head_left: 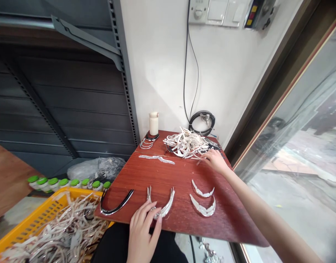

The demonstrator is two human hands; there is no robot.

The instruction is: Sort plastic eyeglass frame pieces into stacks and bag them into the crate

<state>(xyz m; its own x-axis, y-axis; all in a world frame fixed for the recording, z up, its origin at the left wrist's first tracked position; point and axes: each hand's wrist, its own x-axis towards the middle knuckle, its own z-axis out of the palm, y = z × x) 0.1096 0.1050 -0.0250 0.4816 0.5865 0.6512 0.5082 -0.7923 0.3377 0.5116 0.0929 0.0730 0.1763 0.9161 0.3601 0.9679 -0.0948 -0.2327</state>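
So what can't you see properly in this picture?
- Head view: the left hand covers the bottom of the stacked curved silver strips.
- The yellow basket is cut off by the left and bottom edges.
- What the right hand grips in the tangled strip pile is too small to tell.

A yellow basket (25,226) of pale strips sits at eight o'clock beside green-capped bottles (63,182), a white bottle (154,123) stands at twelve on the tabletop (184,215), a coiled black cable (202,122) at one

Bare tabletop (181,171) mid-board (strip pile (185,143) blocks rear).
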